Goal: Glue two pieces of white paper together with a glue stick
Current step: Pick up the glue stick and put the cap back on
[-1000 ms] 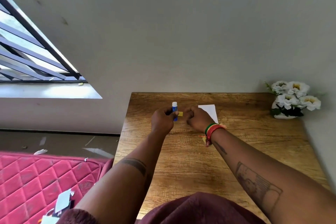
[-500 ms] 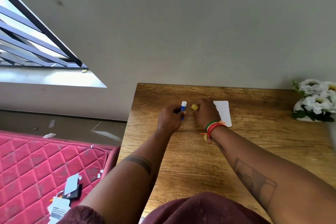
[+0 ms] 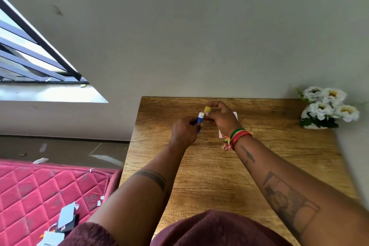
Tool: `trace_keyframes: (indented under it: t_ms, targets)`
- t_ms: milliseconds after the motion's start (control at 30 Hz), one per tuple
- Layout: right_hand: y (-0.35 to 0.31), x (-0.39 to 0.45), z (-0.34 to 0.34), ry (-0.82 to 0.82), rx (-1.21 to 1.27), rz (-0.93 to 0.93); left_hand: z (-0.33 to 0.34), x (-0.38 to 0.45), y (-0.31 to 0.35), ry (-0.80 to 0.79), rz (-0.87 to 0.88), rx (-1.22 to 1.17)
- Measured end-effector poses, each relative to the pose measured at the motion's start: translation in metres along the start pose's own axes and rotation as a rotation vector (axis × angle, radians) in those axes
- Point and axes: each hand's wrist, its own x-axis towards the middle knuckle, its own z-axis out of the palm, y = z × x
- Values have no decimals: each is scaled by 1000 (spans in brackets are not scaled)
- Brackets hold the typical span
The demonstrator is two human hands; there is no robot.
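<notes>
Over the far end of a wood-grain counter (image 3: 229,175), a person's two hands meet with the glue stick between them: the left hand (image 3: 184,131) is closed around the blue barrel of the glue stick (image 3: 200,119), its white tip bared and pointing away from the body, while the right hand (image 3: 221,119) pinches the yellow cap (image 3: 207,108) in its fingertips, just beyond the tip and clear of it. The uncapping step looks finished, and no glue appears to have been laid down yet. White paper (image 3: 235,115) lies flat on the counter directly under the right hand, only a corner beyond the knuckles and a sliver beside the wrist showing; whether one sheet or two lie there cannot be told. The next move, by this reading, calls for parking the cap somewhere it will not roll, freeing the right hand to pin the paper, then bringing the bared tip down onto the sheet and drawing it along an edge with light, even pressure so the thin paper does not wrinkle or slide. A beaded band (image 3: 238,136) in green, yellow and red circles the right wrist. Right of the glue stick, at the counter's far corner, stands a small pot of white flowers (image 3: 327,106) against a plain grey wall (image 3: 199,36). Left of the glue stick, off the counter, a barred window (image 3: 30,56) admits daylight, and below it a red quilted mattress (image 3: 40,195) lies on the floor, strewn with paper scraps and cards.
</notes>
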Motion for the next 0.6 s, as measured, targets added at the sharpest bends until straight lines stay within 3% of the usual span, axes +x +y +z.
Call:
trace_keyframes:
  t_ms: [200,433,600]
  targets:
    - [-12,-18,-1,-25,28,-53,-3,-12,12,4,69,8]
    - [-21,-39,-9,-88,-132,-137,-7,-22,28,7,83,-34]
    - [-25,-58,-20,-272,-665,-259,-13,-23,40,-11,4,-152]
